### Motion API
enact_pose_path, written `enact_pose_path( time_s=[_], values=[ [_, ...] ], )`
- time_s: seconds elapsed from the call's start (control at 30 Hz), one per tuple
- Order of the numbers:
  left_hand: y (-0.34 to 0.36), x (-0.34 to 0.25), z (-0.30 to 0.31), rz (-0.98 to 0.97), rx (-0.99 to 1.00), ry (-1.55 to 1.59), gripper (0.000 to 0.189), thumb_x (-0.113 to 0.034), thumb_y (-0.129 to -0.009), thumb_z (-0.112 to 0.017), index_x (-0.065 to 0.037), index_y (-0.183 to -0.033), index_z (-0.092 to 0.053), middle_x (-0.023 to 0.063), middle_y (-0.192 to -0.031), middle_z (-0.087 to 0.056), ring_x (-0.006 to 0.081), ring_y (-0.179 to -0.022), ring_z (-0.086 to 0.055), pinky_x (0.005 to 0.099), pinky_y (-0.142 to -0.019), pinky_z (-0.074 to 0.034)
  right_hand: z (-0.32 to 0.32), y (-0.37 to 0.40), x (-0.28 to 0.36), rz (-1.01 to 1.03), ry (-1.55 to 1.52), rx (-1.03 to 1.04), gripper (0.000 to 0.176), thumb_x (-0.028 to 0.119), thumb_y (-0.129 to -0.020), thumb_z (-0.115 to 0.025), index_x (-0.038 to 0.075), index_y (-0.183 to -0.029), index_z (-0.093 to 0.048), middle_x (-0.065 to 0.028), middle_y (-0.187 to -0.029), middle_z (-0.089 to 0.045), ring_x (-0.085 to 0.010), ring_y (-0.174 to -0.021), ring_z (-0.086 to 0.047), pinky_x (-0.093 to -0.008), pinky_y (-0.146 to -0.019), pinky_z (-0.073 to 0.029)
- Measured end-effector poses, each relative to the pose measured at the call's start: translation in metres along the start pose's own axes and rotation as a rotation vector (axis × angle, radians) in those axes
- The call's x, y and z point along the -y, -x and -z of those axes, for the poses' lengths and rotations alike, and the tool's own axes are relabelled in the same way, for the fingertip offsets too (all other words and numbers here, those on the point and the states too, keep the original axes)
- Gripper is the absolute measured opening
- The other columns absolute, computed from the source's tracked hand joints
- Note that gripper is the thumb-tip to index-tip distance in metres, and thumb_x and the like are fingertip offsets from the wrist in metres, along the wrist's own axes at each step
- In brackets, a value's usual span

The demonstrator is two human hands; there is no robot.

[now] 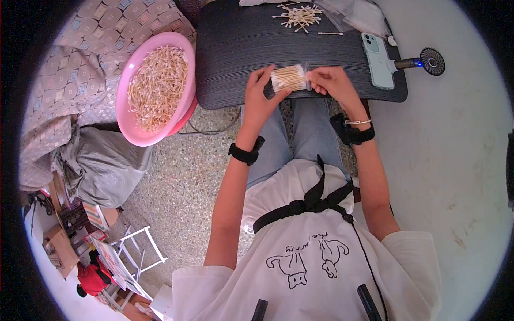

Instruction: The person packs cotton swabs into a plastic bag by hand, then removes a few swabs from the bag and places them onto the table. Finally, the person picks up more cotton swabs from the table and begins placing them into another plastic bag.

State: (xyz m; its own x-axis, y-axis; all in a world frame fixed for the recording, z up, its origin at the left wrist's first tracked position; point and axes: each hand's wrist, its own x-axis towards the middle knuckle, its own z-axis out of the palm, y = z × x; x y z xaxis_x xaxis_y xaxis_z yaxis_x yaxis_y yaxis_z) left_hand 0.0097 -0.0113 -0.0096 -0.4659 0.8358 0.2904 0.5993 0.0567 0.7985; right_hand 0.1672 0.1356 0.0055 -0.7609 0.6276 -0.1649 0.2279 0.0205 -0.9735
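A small clear zip bag of cotton swabs [289, 78] is held between my two hands over the near edge of the dark table. The swabs lie side by side in it, white tips at the left end. My left hand [261, 95] grips the bag's left end, thumb below and fingers above. At the other end, my right hand [333, 85] pinches the zip strip with thumb and fingertips. A loose pile of cotton swabs [301, 17] lies farther back on the table, with a single swab [330, 33] just right of it.
To the left, a pink basin [122, 109] full of cotton swabs stands beside the dark table [230, 59]. Clear plastic bags [364, 18] lie at the back right. A phone [378, 61] rests near the right edge, beside a small fan [431, 61]. A patterned cloth [112, 21] covers the far left.
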Motion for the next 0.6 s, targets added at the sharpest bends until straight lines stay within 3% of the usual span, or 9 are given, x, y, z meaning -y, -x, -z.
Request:
enact_pose_path(
  time_s=[0.1, 0.27, 0.37, 0.6],
  values=[
    [0.001, 0.001, -0.004, -0.123, -0.049, -0.048, 0.057, -0.028, -0.075, -0.071, -0.004, -0.122, -0.051, 0.0146, -0.112, -0.055, 0.0299, -0.110, -0.050, 0.0379, -0.095, -0.037, -0.002, 0.000, -0.004, 0.013, 0.047, -0.027, 0.028, 0.026, -0.088, -0.058, 0.001, -0.077, -0.062, 0.0000, -0.062, -0.057, -0.0064, -0.055, -0.052, -0.0215, -0.049, -0.041],
    [0.001, 0.003, -0.008, -0.010, 0.022, -0.031, 0.042, -0.031, -0.088, -0.053, -0.005, -0.120, -0.048, 0.0156, -0.115, -0.051, 0.0323, -0.111, -0.044, 0.0448, -0.102, -0.025, -0.020, 0.005, -0.006, 0.196, 0.269, -0.193, 0.028, 0.025, -0.091, -0.052, 0.000, -0.081, -0.057, -0.0106, -0.059, -0.054, -0.0206, -0.052, -0.054, -0.0312, -0.051, -0.041],
    [0.003, 0.001, -0.013, -0.018, -0.007, -0.109, 0.037, -0.028, -0.092, -0.045, -0.003, -0.119, -0.046, 0.0155, -0.115, -0.050, 0.0325, -0.112, -0.043, 0.0459, -0.104, -0.023, -0.028, 0.008, -0.008, 0.278, 0.390, -0.261, 0.028, 0.024, -0.093, -0.051, -0.001, -0.082, -0.055, -0.0061, -0.059, -0.051, -0.0117, -0.054, -0.047, -0.0264, -0.052, -0.038],
    [0.007, -0.006, -0.017, -0.068, -0.051, -0.221, 0.033, -0.026, -0.095, -0.036, -0.002, -0.117, -0.045, 0.0149, -0.113, -0.049, 0.0330, -0.113, -0.041, 0.0462, -0.105, -0.020, -0.031, 0.017, 0.007, 0.282, 0.314, -0.303, 0.027, 0.023, -0.092, -0.052, -0.002, -0.084, -0.057, -0.0062, -0.059, -0.050, -0.0117, -0.053, -0.045, -0.0267, -0.051, -0.038]
  ],
)
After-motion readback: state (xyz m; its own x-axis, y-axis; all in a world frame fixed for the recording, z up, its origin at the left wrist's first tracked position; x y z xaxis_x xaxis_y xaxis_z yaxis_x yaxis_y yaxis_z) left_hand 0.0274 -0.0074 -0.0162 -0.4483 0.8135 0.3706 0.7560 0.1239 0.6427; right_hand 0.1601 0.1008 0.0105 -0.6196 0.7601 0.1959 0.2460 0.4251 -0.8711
